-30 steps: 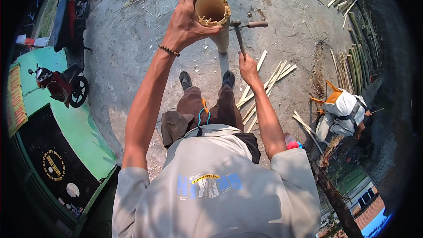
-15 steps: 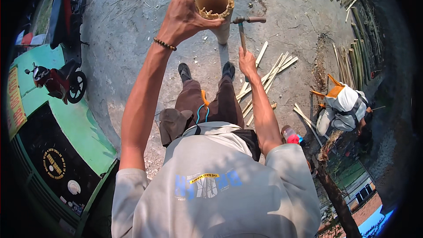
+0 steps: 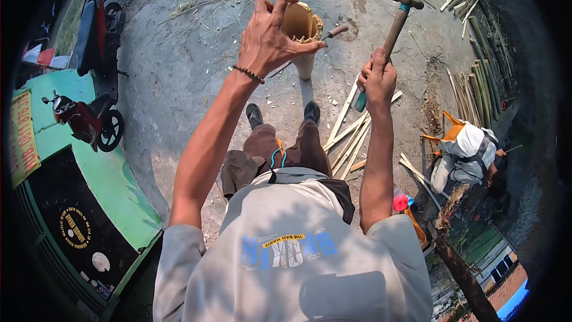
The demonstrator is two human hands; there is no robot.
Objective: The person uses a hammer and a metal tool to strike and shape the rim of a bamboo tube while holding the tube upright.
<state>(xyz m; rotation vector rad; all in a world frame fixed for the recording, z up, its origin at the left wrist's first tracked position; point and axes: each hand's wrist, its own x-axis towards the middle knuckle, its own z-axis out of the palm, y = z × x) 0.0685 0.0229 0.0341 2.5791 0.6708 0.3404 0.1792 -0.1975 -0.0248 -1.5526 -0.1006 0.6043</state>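
An upright bamboo tube [image 3: 305, 67] stands in front of me, its open top facing up with a rough, frayed rim. My left hand [image 3: 265, 39] is closed round the left and near side of that rim, the thumb reaching to the right. Beside the thumb juts a wooden-handled blade tool [image 3: 337, 31]. Its thin blade seems to pass at the tube's near side, partly hidden by my hand. Off to the right, my right hand [image 3: 378, 80] grips a hammer [image 3: 394, 34] by its wooden handle, the head raised and apart from the tube.
Pale split bamboo strips [image 3: 351, 137] lie on the concrete right of my feet. Bamboo poles [image 3: 481, 86] are stacked at the right. A co-worker [image 3: 468, 149] crouches near an orange chair [image 3: 453, 128]. Motorbikes [image 3: 83, 119] stand left by a green stall [image 3: 116, 188].
The hammer has swung up and to the right, away from the blade tool's handle. My left hand stays on the tube, which now sits slightly lower and further right in view.
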